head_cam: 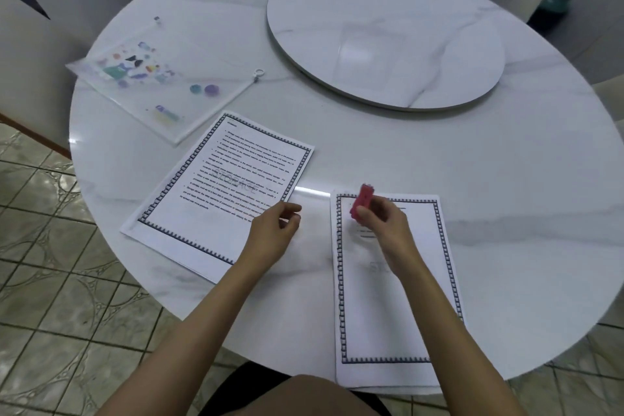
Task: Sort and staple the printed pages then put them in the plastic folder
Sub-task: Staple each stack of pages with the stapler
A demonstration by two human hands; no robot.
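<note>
The only readable bit is a faint "STORAGE" watermark on the left pages (219, 192), mid-left. The right pages (395, 314), lower right, show just "ST" before the arm covers the rest, and the body text is too blurry. The right hand (381, 223) has its grip around a pink stapler (362, 203) above those pages' top edge. The left hand (273, 230) is loosely curled, its grip holding nothing. The plastic folder (158, 84) lies upper left on the round white marble surface (506, 179), with tiled floor below.

The light is soft and bright, with only faint shadows. A white shine streaks the table (506, 162), and a pale square glows on the round turning plate (466, 27). The edges of the picture bend outward. The right hand (383, 224) and the red stapler (362, 202) look blurry.
</note>
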